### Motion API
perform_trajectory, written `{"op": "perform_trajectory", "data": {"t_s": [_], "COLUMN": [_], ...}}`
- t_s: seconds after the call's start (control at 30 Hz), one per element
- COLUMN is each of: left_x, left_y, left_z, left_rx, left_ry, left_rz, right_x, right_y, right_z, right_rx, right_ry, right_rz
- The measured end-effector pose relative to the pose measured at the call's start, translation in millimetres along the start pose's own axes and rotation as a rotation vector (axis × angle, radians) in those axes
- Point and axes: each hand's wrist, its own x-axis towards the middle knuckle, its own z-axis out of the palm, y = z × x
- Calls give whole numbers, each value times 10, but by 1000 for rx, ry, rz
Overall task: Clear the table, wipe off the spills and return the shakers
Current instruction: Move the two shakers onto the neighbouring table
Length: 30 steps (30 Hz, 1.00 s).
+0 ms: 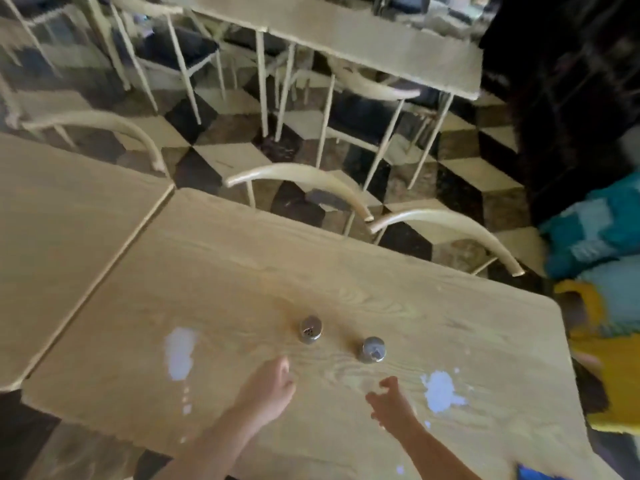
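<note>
1. While both forearms are reaching in from the near edge, the wooden table (242, 258) is carrying two metal-topped shakers, both standing upright near its middle.
2. The left hand (268, 382) is hovering just short of the left shaker (310, 329), its grip loosely curled and holding nothing.
3. The right hand (389, 400) is hanging just short of the right shaker (371, 350), fingers spread and slightly bent, its grip empty too.
4. A white spill (180, 353) is lying to the left of the left hand, with small drops trailing toward the near edge.
5. A second white spill (441, 391) is sitting just right of the right hand.
6. Curved chair backs (301, 180) are lining the far edge of the table.
7. A blurred yellow and teal shape (602, 306) is showing at the right edge; what it is cannot be told.
</note>
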Motion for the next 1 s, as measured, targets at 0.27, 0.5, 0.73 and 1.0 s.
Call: {"op": "perform_trajectory", "data": {"t_s": [0.27,0.5,0.73,1.0], "left_x": [843,963,1098,639], "left_y": [747,787,567,288], "left_z": [-327,-86,6,168], "left_rx": [125,213,121,35], "left_ry": [128,155,95,55], "left_rz": [119,117,87,-45], "right_x": [51,201,429,562], "right_y": [-628,-827,-656,-479], "right_z": [-205,-110,50,136], "right_rx": [-119,-245,-175,-129], "right_ry": [177,125,139,148], "right_rz": [-128,-144,-220,-316]}}
